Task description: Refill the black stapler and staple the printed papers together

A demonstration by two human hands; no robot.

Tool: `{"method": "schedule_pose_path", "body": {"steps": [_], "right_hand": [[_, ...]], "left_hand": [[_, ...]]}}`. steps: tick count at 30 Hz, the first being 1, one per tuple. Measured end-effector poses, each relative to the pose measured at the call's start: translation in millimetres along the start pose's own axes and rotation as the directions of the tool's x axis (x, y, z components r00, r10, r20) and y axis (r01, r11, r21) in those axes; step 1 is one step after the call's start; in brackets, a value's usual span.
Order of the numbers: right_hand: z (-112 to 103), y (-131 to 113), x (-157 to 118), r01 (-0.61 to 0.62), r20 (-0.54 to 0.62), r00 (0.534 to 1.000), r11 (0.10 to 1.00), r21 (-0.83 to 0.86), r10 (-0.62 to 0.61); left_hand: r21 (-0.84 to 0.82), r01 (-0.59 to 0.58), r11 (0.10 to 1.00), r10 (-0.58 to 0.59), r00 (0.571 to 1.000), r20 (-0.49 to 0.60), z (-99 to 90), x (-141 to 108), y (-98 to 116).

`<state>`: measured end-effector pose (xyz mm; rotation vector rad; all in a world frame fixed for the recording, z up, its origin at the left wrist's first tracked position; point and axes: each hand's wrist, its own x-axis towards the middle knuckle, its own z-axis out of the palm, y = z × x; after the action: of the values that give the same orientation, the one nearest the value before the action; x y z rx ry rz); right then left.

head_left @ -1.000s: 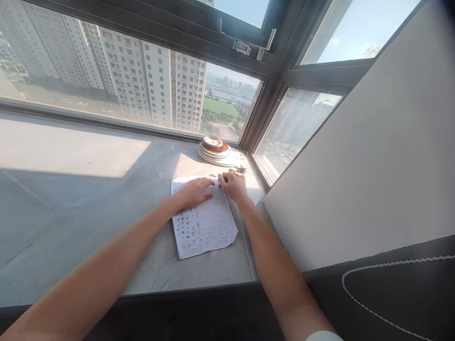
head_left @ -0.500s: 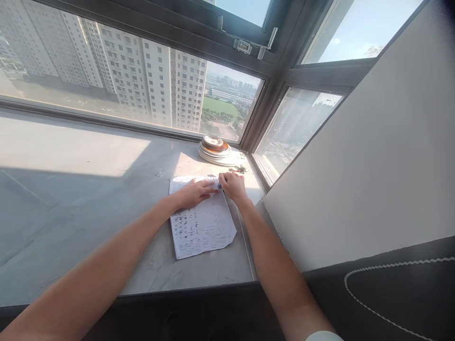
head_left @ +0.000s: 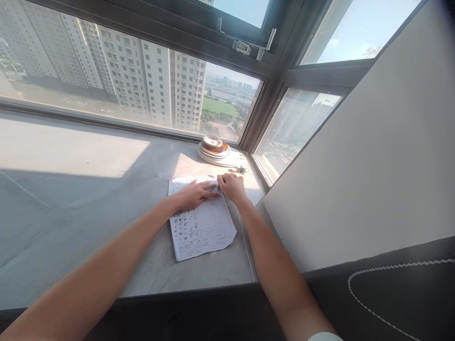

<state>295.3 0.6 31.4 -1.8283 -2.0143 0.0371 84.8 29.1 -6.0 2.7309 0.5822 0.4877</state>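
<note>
A sheet of paper (head_left: pixel 209 229) with handwriting and printed lines lies on the grey stone sill, its lower right corner cut or folded. My left hand (head_left: pixel 195 194) rests flat on the upper part of the paper, fingers spread and pointing right. At the paper's upper right edge, my right hand (head_left: pixel 232 186) is closed, its fingers curled around something small and dark that is mostly hidden. The fingertips of both hands are close together there.
Behind the hands, a stack of round plates or lids (head_left: pixel 214 151) stands near the window corner. A small dark tangled item (head_left: pixel 237 170) lies in front of it. A white wall (head_left: pixel 369 180) slopes along the right side. A white cord (head_left: pixel 373 310) hangs at the lower right.
The left hand's fingers have spread slightly more over the paper. My right hand has shifted a little to the left and stays closed.
</note>
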Motion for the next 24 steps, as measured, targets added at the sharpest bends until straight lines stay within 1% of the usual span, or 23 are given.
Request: {"method": "schedule_pose_path", "body": {"steps": [6,10,13,15,19,24], "right_hand": [[-2.4,-3.4,-1.3,-0.029,0.025,0.999,0.999,-0.029,0.029],[-4.7,-4.5,-2.9,-0.028,0.028,0.999,1.000,-0.004,0.028],[-5.7,-4.2,-3.0,-0.051,0.025,0.998,0.999,0.002,0.051],[-5.8,-4.2,-2.8,-0.033,0.024,0.999,0.999,-0.011,0.034],[-5.4,-6.3,-3.5,0.053,0.058,0.997,0.998,-0.017,-0.052],[-4.0,-8.8,-4.3,0.014,0.043,0.999,1.000,-0.007,-0.014]], "left_hand": [[-0.019,0.021,1.000,-0.020,0.999,0.037,-2.7,-1.9,-0.3],[-0.050,0.031,0.998,-0.027,0.997,0.073,-5.5,-4.3,0.2],[-0.062,0.033,0.998,-0.027,0.996,0.089,-6.2,-5.4,-0.4],[-0.054,0.030,0.998,-0.024,0.995,0.099,-6.7,-5.5,-0.1],[-0.044,0.026,0.999,-0.020,0.992,0.124,-8.8,-4.9,2.5],[-0.067,0.017,0.998,-0.011,0.995,0.096,-9.3,-5.2,3.2]]}}
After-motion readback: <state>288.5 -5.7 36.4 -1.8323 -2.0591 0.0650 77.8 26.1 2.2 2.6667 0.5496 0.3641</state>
